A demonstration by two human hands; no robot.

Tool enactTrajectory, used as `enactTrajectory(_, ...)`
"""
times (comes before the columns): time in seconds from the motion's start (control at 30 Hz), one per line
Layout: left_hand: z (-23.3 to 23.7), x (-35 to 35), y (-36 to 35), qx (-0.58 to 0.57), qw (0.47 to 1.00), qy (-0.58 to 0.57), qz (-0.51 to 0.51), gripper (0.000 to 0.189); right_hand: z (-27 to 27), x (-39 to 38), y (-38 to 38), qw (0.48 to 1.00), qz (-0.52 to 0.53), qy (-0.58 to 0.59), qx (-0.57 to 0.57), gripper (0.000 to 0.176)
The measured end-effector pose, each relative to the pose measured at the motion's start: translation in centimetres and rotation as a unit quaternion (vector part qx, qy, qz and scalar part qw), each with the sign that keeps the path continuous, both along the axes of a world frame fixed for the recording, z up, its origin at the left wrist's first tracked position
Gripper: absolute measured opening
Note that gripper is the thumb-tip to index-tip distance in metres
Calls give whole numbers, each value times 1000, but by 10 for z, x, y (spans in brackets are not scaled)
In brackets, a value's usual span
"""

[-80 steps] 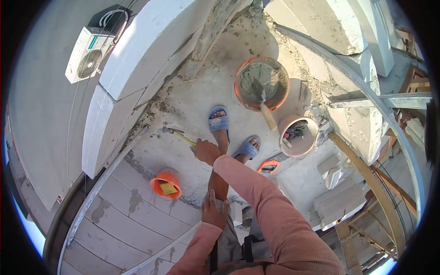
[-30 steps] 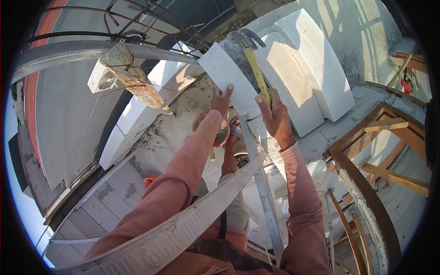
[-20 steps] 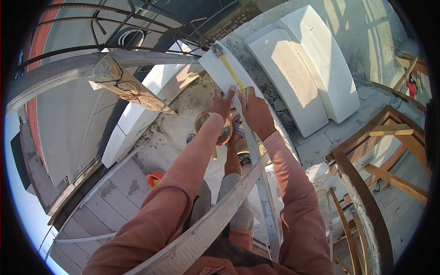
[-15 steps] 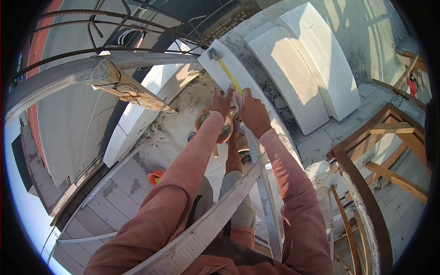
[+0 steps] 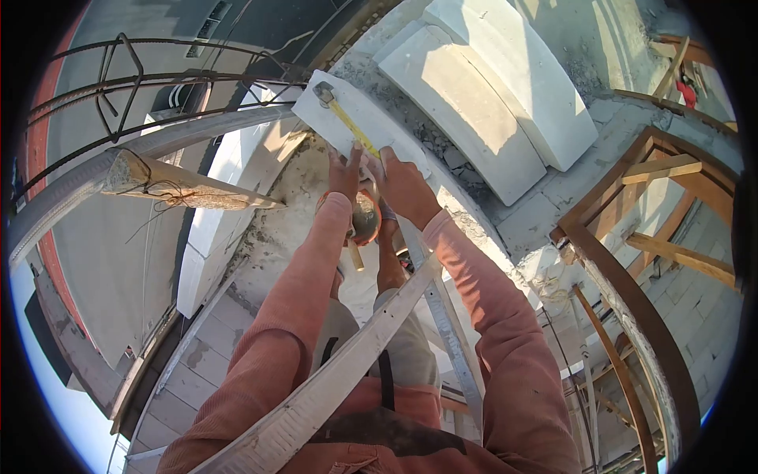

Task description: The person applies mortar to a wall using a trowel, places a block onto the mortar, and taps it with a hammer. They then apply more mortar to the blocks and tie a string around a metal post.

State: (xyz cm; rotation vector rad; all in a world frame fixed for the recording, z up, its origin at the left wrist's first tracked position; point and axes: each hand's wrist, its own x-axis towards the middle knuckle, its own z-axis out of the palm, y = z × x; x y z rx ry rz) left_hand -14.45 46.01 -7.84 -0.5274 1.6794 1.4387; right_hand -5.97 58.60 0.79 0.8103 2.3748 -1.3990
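Observation:
A flat white block (image 5: 379, 130) lies on top of the wall in front of me, tilted away to the upper left. My left hand (image 5: 345, 172) presses on its near edge with fingers spread. My right hand (image 5: 404, 186) grips the yellow handle of a hammer (image 5: 341, 116), whose steel head rests on the block's far end. Both arms wear pink sleeves. Below my hands an orange bucket of mortar (image 5: 362, 217) shows partly, hidden by my wrists.
Two larger white blocks (image 5: 482, 87) lie side by side to the upper right. A curved metal rail (image 5: 339, 379) crosses in front of my body. A rebar cage (image 5: 142, 87) and a concrete chunk (image 5: 174, 186) sit at the left. Wooden curved frames (image 5: 632, 261) stand at the right.
I went from bending to the floor with the hammer to standing at the wall. The hammer swung down onto the white block, and the view has since shifted left and up.

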Motion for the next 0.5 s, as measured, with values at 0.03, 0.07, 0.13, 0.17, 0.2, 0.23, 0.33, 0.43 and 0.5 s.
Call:
enactTrajectory(0.03,6,5,0,10,1000,-4,7,87,0,7,6,999,-32,27,-34,43)
enactTrajectory(0.07,11,6,0,21,1000,-4,11,88,1,13,15,994,-66,57,-66,45)
enactTrajectory(0.13,5,5,3,-1,1000,-1,-1,88,5,10,47,975,-148,62,-151,49)
enactTrajectory(0.17,9,8,3,-4,1000,4,6,88,18,11,66,958,-193,24,-213,51)
enactTrajectory(0.2,11,9,5,-5,1000,9,11,88,25,11,84,933,-238,-13,-270,53)
enactTrajectory(0.23,12,10,7,-3,1000,2,17,88,25,8,99,924,-257,-20,-281,53)
enactTrajectory(0.33,14,8,10,1,1000,-20,22,88,2,-14,135,899,-307,-41,-309,55)
enactTrajectory(0.43,16,9,8,-5,999,-30,23,88,-55,-46,140,887,-322,-58,-327,57)
enactTrajectory(0.5,20,10,14,-15,999,-21,22,89,-84,-65,127,918,-206,-138,-309,52)
